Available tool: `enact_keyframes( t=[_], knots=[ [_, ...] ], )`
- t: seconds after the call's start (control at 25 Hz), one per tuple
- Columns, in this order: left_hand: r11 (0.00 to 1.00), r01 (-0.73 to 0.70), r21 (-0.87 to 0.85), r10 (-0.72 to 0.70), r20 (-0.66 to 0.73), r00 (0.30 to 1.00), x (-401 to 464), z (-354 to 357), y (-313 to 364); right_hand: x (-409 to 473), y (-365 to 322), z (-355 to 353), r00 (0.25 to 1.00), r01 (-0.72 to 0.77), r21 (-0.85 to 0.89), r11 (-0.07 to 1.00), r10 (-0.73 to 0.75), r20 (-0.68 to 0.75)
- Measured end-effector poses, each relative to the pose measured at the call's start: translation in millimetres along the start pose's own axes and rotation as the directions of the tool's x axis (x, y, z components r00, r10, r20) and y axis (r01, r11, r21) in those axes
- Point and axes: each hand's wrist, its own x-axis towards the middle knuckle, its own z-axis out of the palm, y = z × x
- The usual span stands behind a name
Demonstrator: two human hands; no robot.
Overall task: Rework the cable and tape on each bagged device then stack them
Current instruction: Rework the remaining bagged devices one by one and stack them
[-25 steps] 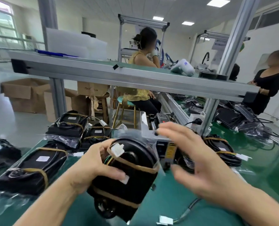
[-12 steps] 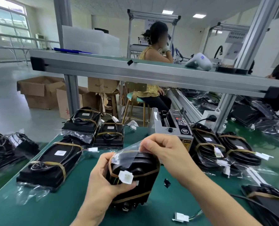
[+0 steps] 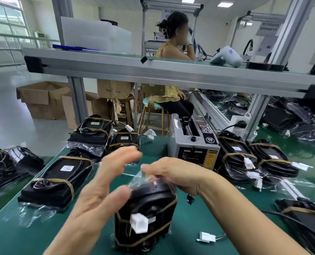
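Bagged device stood on end on the green bench (image 3: 199, 227), right hand on its bag.

From my remote seat I saw the bench spread with other bagged units (image 3: 55, 179), and a grey tape dispenser (image 3: 194, 142) stood at the back. The black bagged device (image 3: 145, 216) stood upright at front centre, banded with brown tape (image 3: 147, 240), a white connector (image 3: 139, 222) on its face. My right hand (image 3: 175, 174) pinched the clear bag (image 3: 145, 179) at its top; my left hand (image 3: 101, 188) was spread, fingers straight and blurred, beside it.
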Motion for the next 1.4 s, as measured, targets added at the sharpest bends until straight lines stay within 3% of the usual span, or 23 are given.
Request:
enact_keyframes(
  t=[0.08, 0.24, 0.28, 0.4, 0.48, 0.6, 0.68, 0.76, 0.84, 0.96, 1.08, 1.16, 1.28, 1.4],
  knots=[
    [0.983, 0.013, 0.185, -0.035, 0.114, 0.993, 4.4, 13.4, 14.7, 1.2, 3.0, -0.2, 0.999, -0.017, 0.002, 1.0, 0.017, 0.049],
    [0.973, 0.192, 0.126, -0.194, 0.006, 0.981, -4.3, 26.0, 18.9, -2.3, 12.3, -2.6, 0.992, -0.064, -0.062, 0.996, 0.057, -0.11],
    [0.962, 0.253, 0.101, -0.25, -0.037, 0.967, -7.3, 24.1, 17.2, -7.0, 17.9, -1.3, 0.983, -0.034, 0.004, 0.999, 0.034, -0.18],
    [0.936, 0.349, 0.048, -0.344, -0.084, 0.935, -9.5, 22.0, 13.0, -30.9, 35.8, 5.5, 0.921, 0.264, 0.173, 0.949, -0.194, -0.338],
    [0.928, 0.37, 0.042, -0.364, -0.112, 0.925, -8.1, 24.2, 9.9, -43.5, 43.8, 14.5, 0.845, 0.379, 0.069, 0.923, -0.314, -0.433],
    [0.928, 0.372, 0.028, -0.363, -0.156, 0.919, -6.5, 28.3, 8.5, -53.3, 43.9, 20.8, 0.658, 0.426, -0.233, 0.874, -0.476, -0.583],
    [0.929, 0.368, 0.029, -0.36, -0.151, 0.921, -8.1, 31.0, 9.5, -57.3, 39.4, 21.6, 0.623, 0.396, -0.416, 0.819, -0.572, -0.533],
    [0.932, 0.361, 0.038, -0.353, -0.134, 0.926, -9.8, 30.7, 9.2, -56.5, 36.9, 20.7, 0.656, 0.326, -0.529, 0.783, -0.59, -0.471],
    [0.938, 0.345, 0.035, -0.341, -0.091, 0.936, -9.7, 26.2, 9.2, -52.2, 33.3, 18.4, 0.714, 0.255, -0.468, 0.846, -0.491, -0.5],
    [0.938, 0.339, -0.072, -0.341, -0.017, 0.94, -6.2, 16.9, 5.1, -39.3, 31.4, 12.0, 0.83, 0.191, -0.108, 0.976, -0.219, -0.513],
    [0.942, 0.304, -0.14, -0.322, -0.134, 0.937, -3.0, 17.0, -6.8, -28.7, 53.9, 10.7, 0.872, 0.199, 0.302, 0.932, -0.028, -0.489],
    [0.95, 0.27, -0.156, -0.303, -0.255, 0.918, -1.5, 20.6, -12.9, -23.5, 79.1, 5.3, 0.77, 0.153, 0.38, 0.912, 0.131, -0.624],
    [0.961, 0.247, -0.124, -0.274, -0.313, 0.909, 2.4, 29.7, -19.5, -12.7, 103.4, -21.9, 0.509, 0.135, 0.379, 0.915, 0.264, -0.819],
    [0.969, 0.241, -0.051, -0.244, -0.338, 0.909, 5.0, 41.4, -22.3, 4.4, 100.3, -47.7, 0.426, 0.158, 0.424, 0.892, 0.326, -0.844]
  ],
)
